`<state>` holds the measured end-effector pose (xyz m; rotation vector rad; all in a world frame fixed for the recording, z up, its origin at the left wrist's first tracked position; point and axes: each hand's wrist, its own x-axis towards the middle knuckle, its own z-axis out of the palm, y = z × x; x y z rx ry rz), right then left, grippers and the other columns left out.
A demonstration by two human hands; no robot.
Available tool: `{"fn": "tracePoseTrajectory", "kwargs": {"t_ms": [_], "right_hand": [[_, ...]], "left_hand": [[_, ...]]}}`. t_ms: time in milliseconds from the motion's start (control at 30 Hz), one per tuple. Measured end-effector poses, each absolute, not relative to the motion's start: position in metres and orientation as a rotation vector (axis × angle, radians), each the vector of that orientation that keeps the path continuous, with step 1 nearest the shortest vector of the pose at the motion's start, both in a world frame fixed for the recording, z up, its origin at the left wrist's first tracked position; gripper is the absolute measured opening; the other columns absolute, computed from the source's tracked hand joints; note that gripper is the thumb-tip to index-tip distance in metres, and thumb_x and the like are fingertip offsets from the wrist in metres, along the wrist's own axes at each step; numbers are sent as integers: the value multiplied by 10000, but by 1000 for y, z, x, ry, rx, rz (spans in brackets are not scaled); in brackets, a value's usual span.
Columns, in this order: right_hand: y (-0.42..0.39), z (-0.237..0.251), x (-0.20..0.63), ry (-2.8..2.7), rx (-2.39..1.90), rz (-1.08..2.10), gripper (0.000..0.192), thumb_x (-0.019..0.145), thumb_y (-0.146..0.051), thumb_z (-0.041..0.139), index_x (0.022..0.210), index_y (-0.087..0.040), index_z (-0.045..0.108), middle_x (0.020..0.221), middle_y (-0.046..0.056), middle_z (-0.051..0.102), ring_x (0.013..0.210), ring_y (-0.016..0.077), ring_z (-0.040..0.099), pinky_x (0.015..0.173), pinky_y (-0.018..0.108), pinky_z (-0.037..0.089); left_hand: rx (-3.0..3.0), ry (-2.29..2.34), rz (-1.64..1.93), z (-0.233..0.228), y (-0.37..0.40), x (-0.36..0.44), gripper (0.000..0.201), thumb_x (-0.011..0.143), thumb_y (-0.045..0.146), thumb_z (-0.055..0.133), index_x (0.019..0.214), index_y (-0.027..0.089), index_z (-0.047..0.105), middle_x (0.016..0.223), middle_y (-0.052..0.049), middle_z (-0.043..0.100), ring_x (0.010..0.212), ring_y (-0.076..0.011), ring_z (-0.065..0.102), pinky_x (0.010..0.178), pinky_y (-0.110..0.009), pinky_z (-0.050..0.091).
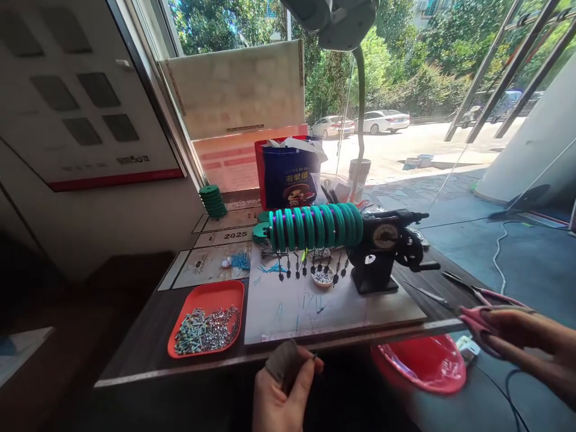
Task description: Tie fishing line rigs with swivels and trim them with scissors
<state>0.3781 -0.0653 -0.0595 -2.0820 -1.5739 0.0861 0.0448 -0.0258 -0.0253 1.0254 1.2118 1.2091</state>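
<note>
1. The left hand is hovering at the near table edge, thumb and forefinger pinching shut on a tiny dark piece too small to identify; a grey finger cover is sitting on one fingertip.
2. The right hand is gripping one pair of pink-handled pliers, fingers closed round the handles, jaws pointing toward the machine.
3. Just ahead of the left hand, one white board is lying on the dark table.
4. Farther ahead on that board, one black hand-cranked machine is carrying a row of about ten green rings, with small dark pendants hanging below.
5. One small bowl of silvery beads is sitting under the rings.
6. Left of the left hand, one orange tray is holding a heap of small metal parts.
7. Below the right hand, one red basin is sitting off the table.
8. Far ahead, one stack of green rings and one blue bag are standing by a window showing two parked cars and trees.
</note>
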Motion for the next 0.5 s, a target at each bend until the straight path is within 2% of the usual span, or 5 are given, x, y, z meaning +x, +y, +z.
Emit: {"fn": "tracePoseTrajectory", "kwargs": {"t_ms": [67, 133, 167, 333, 500], "right_hand": [[-74, -52, 336, -1602, -1902, 376, 178, 741, -395, 532, 872, -300, 607, 909, 72, 644, 774, 212, 610, 670, 288, 477], [-74, -42, 291, -1795, -1788, 631, 95, 743, -340, 533, 772, -264, 582, 787, 62, 617, 702, 196, 584, 620, 279, 467], [-71, -37, 271, -1829, -1755, 665, 63, 707, -302, 544, 695, -240, 542, 728, 48, 590, 660, 185, 565, 581, 271, 450], [-54, -25, 232, -1973, -1780, 700, 201, 626, -205, 524, 823, -202, 483, 874, 43, 536, 714, 157, 537, 615, 246, 419], [-48, -24, 232, -2093, -1851, 710, 173, 607, -203, 492, 772, -194, 440, 840, 36, 508, 696, 164, 507, 608, 262, 365]], "left_hand": [[1071, 1230, 1215, -25, -26, 45, 266, 604, 409, 710, 639, 158, 632, 604, -12, 656, 610, -125, 603, 603, -168, 461], [1141, 1264, 1213, -26, -27, 43, 256, 619, 405, 700, 645, 158, 639, 622, -16, 659, 625, -133, 606, 605, -170, 458], [1177, 1281, 1210, -26, -27, 42, 256, 627, 409, 693, 648, 159, 641, 628, -17, 659, 631, -135, 605, 603, -170, 454], [1297, 1351, 1158, -27, -27, 37, 298, 662, 452, 640, 632, 155, 634, 617, -20, 642, 615, -124, 575, 578, -161, 418], [1311, 1393, 1123, -29, -27, 37, 290, 663, 438, 623, 642, 149, 629, 569, 1, 582, 558, -98, 505, 540, -163, 378]]}}
